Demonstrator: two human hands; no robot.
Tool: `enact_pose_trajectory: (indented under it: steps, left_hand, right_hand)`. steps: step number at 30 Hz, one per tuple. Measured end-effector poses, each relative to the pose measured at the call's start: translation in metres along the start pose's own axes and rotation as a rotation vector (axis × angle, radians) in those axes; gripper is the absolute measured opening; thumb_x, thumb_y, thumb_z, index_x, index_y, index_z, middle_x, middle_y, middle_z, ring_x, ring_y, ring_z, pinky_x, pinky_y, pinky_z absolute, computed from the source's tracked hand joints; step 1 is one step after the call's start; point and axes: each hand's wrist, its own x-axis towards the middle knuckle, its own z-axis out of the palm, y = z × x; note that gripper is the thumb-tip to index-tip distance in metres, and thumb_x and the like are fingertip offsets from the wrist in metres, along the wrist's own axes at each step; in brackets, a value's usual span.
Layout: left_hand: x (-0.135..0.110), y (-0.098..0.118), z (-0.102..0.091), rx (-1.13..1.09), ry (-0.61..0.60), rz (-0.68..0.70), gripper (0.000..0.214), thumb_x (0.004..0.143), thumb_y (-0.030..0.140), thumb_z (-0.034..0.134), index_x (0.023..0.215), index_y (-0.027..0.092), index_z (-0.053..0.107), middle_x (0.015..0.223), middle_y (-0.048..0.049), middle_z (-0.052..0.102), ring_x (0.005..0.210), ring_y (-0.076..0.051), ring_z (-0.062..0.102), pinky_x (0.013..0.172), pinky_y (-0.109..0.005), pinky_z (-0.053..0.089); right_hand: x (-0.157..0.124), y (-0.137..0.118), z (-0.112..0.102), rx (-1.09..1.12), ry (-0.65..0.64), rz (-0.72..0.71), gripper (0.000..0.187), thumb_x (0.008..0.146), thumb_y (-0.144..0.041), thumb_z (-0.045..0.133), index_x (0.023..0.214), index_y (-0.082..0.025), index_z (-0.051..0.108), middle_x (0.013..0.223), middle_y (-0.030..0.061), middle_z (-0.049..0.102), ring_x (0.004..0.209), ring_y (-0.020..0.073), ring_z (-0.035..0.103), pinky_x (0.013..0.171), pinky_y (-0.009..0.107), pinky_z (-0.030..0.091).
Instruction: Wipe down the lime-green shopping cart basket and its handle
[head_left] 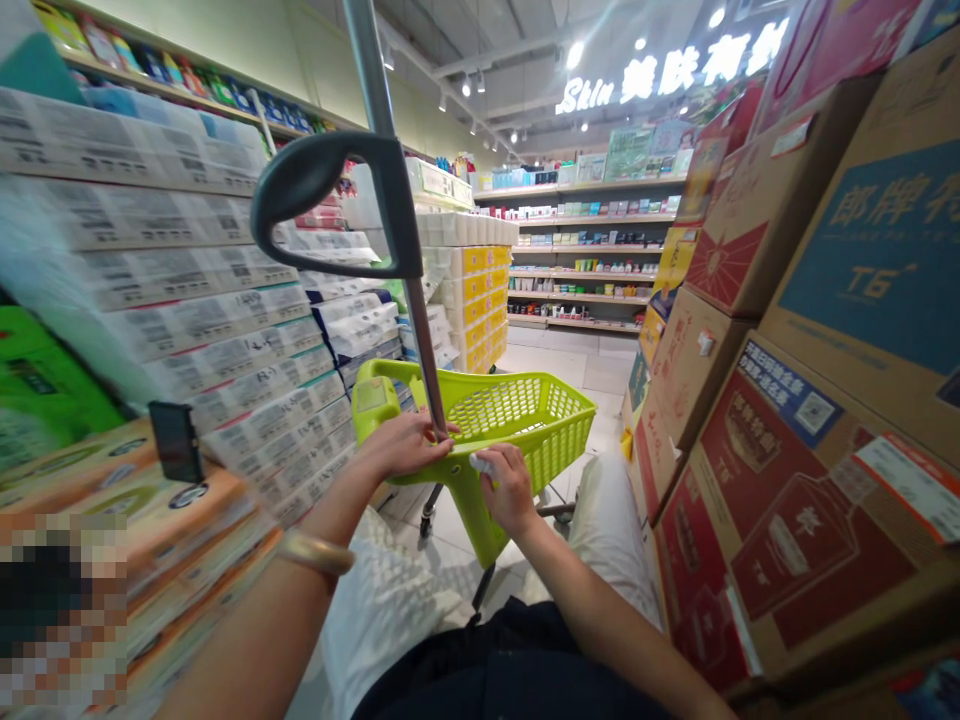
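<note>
A lime-green plastic shopping cart (559,440) with a perforated basket stands in front of me. Out of its near rim rises a metal pole (424,340), which carries a grey loop handle (409,205). My left hand (409,442) grips the near rim at the foot of the pole, its fingertips close together there. Just to the right, my right hand (510,487) is closed around a small white rod-like thing (481,462), held close to the cart's green front. The fingers hide most of that thing, so its kind cannot be made out.
Stacked white packs (225,280) line the left side, with a dark phone-like device (177,440) upright on orange packs (217,510). Cardboard cartons (795,480) wall in the right. White sacks (611,510) lie low beside the cart. Stocked shelves (585,250) stand at the back.
</note>
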Motion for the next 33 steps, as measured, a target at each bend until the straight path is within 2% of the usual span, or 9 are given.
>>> enact_pose_trajectory:
  steps: [5,8,14,17,22,25,29,31,33]
  left_hand:
    - [0.000,0.000,-0.001,-0.021,0.001,0.025,0.038,0.078,0.053,0.053,0.098,0.032,0.076,0.105,0.0018,0.076,0.091,-0.019,0.069,0.081,-0.026,0.051]
    - [-0.001,0.004,-0.003,0.006,-0.019,0.022,0.037,0.079,0.053,0.050,0.093,0.032,0.077,0.111,0.0034,0.074,0.096,-0.021,0.069,0.081,-0.027,0.051]
    - [-0.004,0.010,-0.007,0.038,-0.031,0.010,0.037,0.079,0.052,0.048,0.088,0.032,0.078,0.115,0.0057,0.073,0.097,-0.022,0.068,0.079,-0.027,0.051]
    - [-0.005,0.009,-0.007,0.030,-0.025,0.005,0.037,0.078,0.053,0.049,0.088,0.031,0.078,0.114,0.0045,0.073,0.097,-0.022,0.068,0.080,-0.027,0.051]
    - [-0.003,0.008,-0.006,0.031,-0.025,-0.016,0.040,0.078,0.055,0.049,0.095,0.031,0.077,0.108,0.0019,0.075,0.093,-0.021,0.069,0.077,-0.027,0.052]
    - [-0.003,0.010,-0.007,0.040,-0.031,-0.014,0.038,0.078,0.053,0.049,0.092,0.031,0.077,0.110,0.0029,0.074,0.092,-0.021,0.069,0.076,-0.027,0.052]
    - [-0.004,0.012,-0.008,0.058,-0.034,0.006,0.036,0.080,0.052,0.048,0.088,0.032,0.077,0.115,0.0053,0.072,0.096,-0.021,0.069,0.078,-0.026,0.051]
    - [-0.004,0.008,-0.008,0.059,-0.034,0.005,0.037,0.079,0.053,0.048,0.089,0.032,0.077,0.114,0.0040,0.073,0.095,-0.021,0.069,0.078,-0.027,0.051]
    - [-0.004,0.004,-0.006,0.045,-0.033,0.001,0.038,0.078,0.056,0.049,0.091,0.032,0.076,0.109,0.0025,0.075,0.093,-0.021,0.069,0.079,-0.027,0.051]
  right_hand:
    - [0.002,0.027,-0.009,-0.079,0.074,0.146,0.028,0.078,-0.005,0.049,0.095,-0.022,0.064,0.094,0.0063,0.061,0.094,0.0218,0.055,0.087,0.037,0.047]
    - [0.002,0.029,-0.008,-0.105,0.097,0.207,0.028,0.076,-0.006,0.050,0.097,-0.020,0.061,0.092,0.0063,0.060,0.090,0.0222,0.055,0.084,0.037,0.047]
    - [0.002,0.001,0.004,-0.013,-0.016,0.074,0.033,0.074,-0.002,0.049,0.096,-0.023,0.062,0.098,0.0058,0.057,0.096,0.0207,0.056,0.089,0.035,0.048]
    - [0.002,0.010,-0.002,-0.027,0.001,0.081,0.034,0.075,-0.003,0.049,0.099,-0.023,0.064,0.103,0.0066,0.055,0.100,0.0206,0.055,0.091,0.035,0.048]
    - [0.005,0.032,-0.015,-0.204,0.067,0.205,0.031,0.074,-0.003,0.051,0.094,-0.022,0.065,0.097,0.0065,0.056,0.095,0.0225,0.051,0.088,0.038,0.045]
    - [0.006,0.021,-0.011,-0.178,0.037,0.205,0.031,0.075,-0.004,0.051,0.096,-0.023,0.064,0.099,0.0071,0.056,0.095,0.0230,0.050,0.088,0.038,0.044]
    - [0.008,0.000,-0.001,-0.067,-0.065,0.105,0.036,0.074,-0.003,0.049,0.101,-0.023,0.062,0.103,0.0065,0.057,0.098,0.0220,0.051,0.090,0.036,0.045]
    - [0.008,0.003,-0.003,-0.060,-0.089,0.070,0.036,0.074,-0.003,0.048,0.101,-0.023,0.062,0.103,0.0062,0.057,0.099,0.0217,0.052,0.091,0.035,0.045]
    - [0.009,0.016,-0.010,-0.115,-0.080,0.117,0.033,0.074,-0.004,0.049,0.098,-0.023,0.061,0.100,0.0060,0.058,0.096,0.0222,0.052,0.089,0.036,0.045]
